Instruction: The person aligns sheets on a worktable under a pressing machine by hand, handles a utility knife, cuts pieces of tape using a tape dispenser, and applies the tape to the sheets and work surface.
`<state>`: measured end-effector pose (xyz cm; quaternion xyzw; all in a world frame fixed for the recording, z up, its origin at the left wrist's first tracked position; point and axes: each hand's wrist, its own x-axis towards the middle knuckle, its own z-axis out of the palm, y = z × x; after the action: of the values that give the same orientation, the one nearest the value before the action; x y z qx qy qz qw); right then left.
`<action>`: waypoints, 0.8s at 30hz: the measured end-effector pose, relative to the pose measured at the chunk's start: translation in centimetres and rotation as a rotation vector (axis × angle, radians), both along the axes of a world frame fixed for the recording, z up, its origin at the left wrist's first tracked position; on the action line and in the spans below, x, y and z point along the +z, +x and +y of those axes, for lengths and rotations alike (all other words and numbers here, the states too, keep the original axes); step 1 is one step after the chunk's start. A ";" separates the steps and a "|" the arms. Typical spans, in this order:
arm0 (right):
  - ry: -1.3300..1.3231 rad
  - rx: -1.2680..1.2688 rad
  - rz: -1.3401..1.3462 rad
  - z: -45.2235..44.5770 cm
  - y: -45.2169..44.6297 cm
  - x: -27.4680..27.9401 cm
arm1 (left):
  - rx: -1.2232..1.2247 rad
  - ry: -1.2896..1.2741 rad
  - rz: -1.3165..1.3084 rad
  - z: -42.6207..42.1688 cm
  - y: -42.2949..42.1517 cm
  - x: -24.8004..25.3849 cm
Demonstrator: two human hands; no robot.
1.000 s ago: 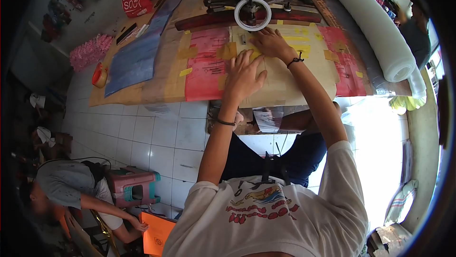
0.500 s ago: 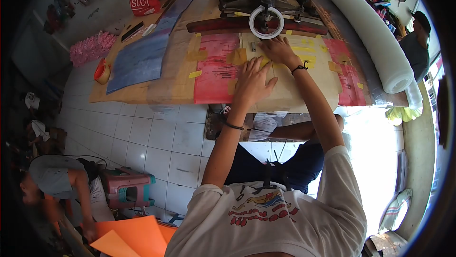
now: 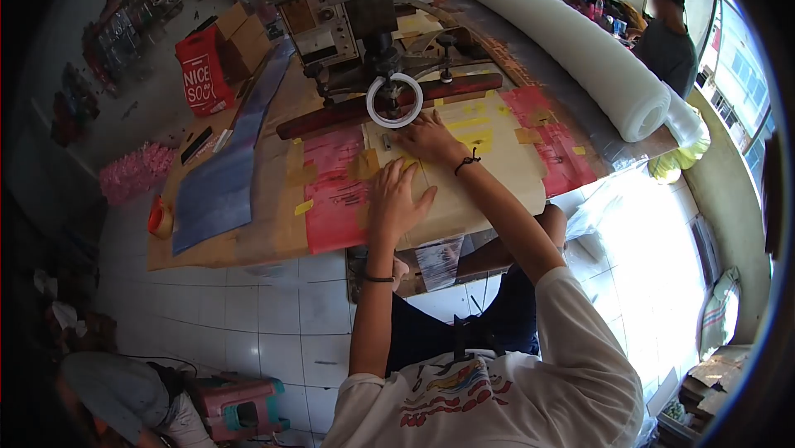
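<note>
My left hand [image 3: 397, 204] lies flat with spread fingers on the work surface, over the seam between a red panel [image 3: 325, 223] and a beige sheet [image 3: 480, 187]. Farther up the same sheet, my right hand [image 3: 432, 142] rests palm down, its fingertips close under a white ring [image 3: 394, 101] on the machine head. A small metal piece [image 3: 386, 142] sits just left of those fingers. Yellow and brown tape strips [image 3: 363, 165] cross the panels. Behind the hands runs a long dark red press bar [image 3: 315, 122]. Neither hand grips anything.
A large roll of white foam [image 3: 571, 55] lies along the right side. At left are a blue sheet [image 3: 217, 191], a tape roll [image 3: 161, 218], a red bag [image 3: 204, 75] and pink material [image 3: 137, 173]. One person [image 3: 667, 46] stands far right; another [image 3: 124, 394] sits lower left.
My view has tilted up and turned, showing more of the machine and back wall. Both hands stay at about the same place on the beige sheet.
</note>
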<state>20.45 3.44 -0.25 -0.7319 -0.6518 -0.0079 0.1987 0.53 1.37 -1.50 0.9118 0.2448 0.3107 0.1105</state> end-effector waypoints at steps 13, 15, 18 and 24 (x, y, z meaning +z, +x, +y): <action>-0.145 -0.093 -0.023 1.7 -0.6 0.3 | 0.019 -0.033 0.014 -0.4 0.0 0.1; -0.153 -0.111 -0.018 1.7 -1.0 0.6 | 0.014 -0.037 0.010 -0.4 0.0 0.0; -0.154 -0.108 -0.005 1.6 -1.4 0.7 | 0.007 -0.036 0.007 -0.3 -0.1 0.0; 0.027 -0.086 -0.026 2.0 -1.0 -1.4 | 0.011 -0.034 0.024 -0.4 -0.1 0.0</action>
<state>19.50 5.44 -1.61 -0.7562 -0.6222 -0.0347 0.1996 0.42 0.96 -1.49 0.9121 0.2561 0.2962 0.1212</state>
